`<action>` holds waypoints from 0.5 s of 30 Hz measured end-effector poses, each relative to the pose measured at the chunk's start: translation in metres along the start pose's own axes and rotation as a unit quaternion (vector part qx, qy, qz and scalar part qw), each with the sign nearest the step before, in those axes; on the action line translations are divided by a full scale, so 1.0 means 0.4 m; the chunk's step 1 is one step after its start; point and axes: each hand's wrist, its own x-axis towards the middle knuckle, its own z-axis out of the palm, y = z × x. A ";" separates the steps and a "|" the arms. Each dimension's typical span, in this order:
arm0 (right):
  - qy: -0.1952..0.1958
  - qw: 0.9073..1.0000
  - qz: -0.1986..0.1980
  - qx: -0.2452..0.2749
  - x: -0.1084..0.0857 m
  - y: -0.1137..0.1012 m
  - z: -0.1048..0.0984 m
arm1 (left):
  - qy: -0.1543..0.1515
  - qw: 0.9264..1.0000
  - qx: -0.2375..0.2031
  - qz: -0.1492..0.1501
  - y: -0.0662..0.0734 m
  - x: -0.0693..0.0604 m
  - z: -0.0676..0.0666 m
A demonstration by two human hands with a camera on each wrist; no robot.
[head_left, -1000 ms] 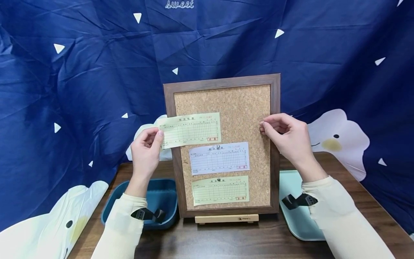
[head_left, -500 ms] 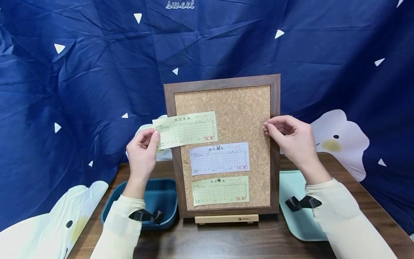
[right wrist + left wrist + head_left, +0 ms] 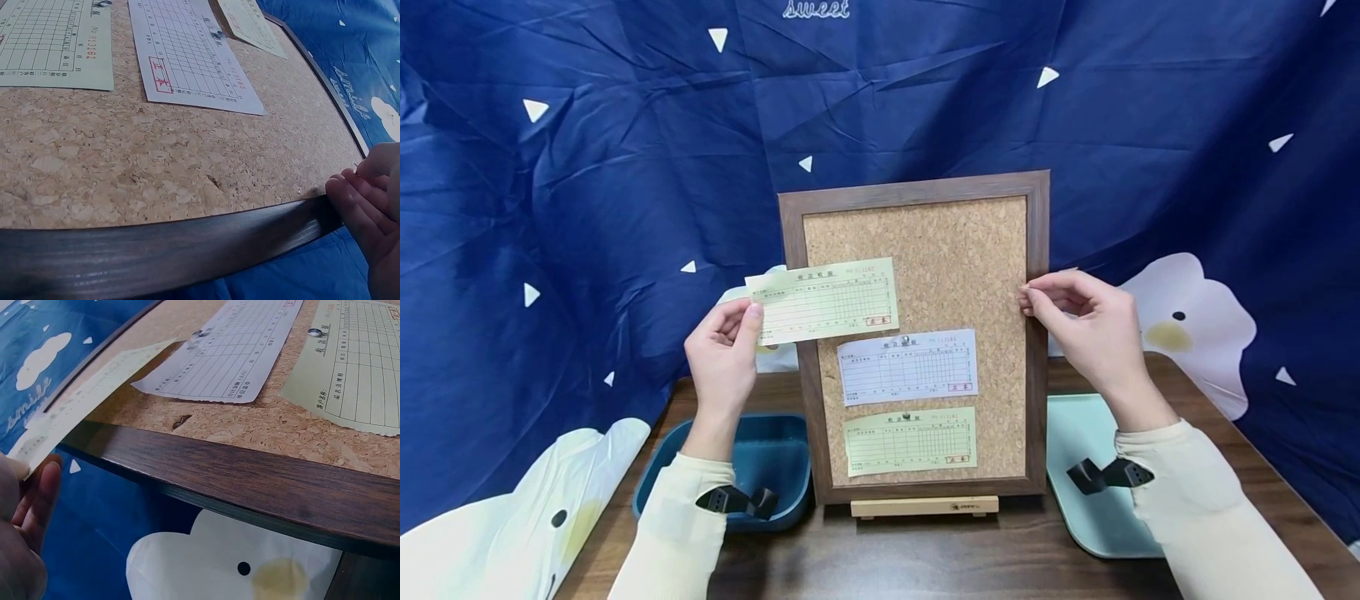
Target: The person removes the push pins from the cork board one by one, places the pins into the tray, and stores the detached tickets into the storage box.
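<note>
My left hand (image 3: 724, 350) pinches a pale green receipt slip (image 3: 822, 302) by its left end, between thumb and fingers. The slip stands over the upper left of a framed corkboard (image 3: 958, 258); the left wrist view shows it angled off the cork. On the board, a pale lilac slip (image 3: 910, 371) and a lower green slip (image 3: 912, 446) each hang by a pushpin at the top. My right hand (image 3: 1082, 329), at the frame's right edge, pinches something tiny; a thin metal point, like a pushpin's tip (image 3: 356, 165), shows in the right wrist view.
The board leans upright on a small wooden stand (image 3: 925, 507) on a brown wooden table (image 3: 925, 562). A dark blue tray (image 3: 651, 479) stands to the left, a mint tray (image 3: 1078, 417) to the right. A blue patterned cloth (image 3: 625, 208) hangs behind.
My left hand has drawn the green slip a little to the left. My right hand has shifted slightly right, from over the cork to the frame's edge.
</note>
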 end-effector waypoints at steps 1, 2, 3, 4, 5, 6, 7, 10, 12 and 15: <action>0.001 1.000 0.001 0.001 0.000 0.001 -0.001 | 0.003 1.000 -0.003 -0.001 -0.001 0.000 -0.001; 0.002 1.000 0.001 0.001 0.000 0.002 -0.001 | 0.006 1.000 -0.004 -0.001 -0.001 0.000 -0.002; 0.003 1.000 0.002 0.002 -0.001 0.002 -0.002 | 0.009 1.000 -0.003 -0.002 -0.002 0.000 -0.003; 0.003 1.000 0.003 0.003 -0.001 0.003 -0.003 | 0.013 1.000 -0.002 -0.002 -0.002 0.000 -0.004; 0.003 1.000 0.005 0.003 -0.002 0.003 -0.004 | 0.016 1.000 0.001 -0.002 -0.002 0.000 -0.005; 0.004 1.000 0.006 0.002 -0.004 0.003 -0.005 | 0.019 1.000 0.003 -0.003 -0.002 0.000 -0.006; 0.004 1.000 0.007 0.001 -0.005 0.004 -0.006 | 0.022 1.000 0.005 -0.003 -0.003 0.001 -0.007; 0.004 1.000 0.012 0.003 -0.010 0.004 -0.009 | 0.029 1.000 0.011 -0.004 -0.004 0.001 -0.010; 0.004 1.000 0.013 0.005 -0.013 0.005 -0.010 | 0.033 0.999 0.011 -0.006 -0.005 0.000 -0.013; 0.004 1.000 0.013 0.013 -0.015 0.006 -0.013 | 0.040 0.999 0.008 -0.009 -0.005 -0.001 -0.018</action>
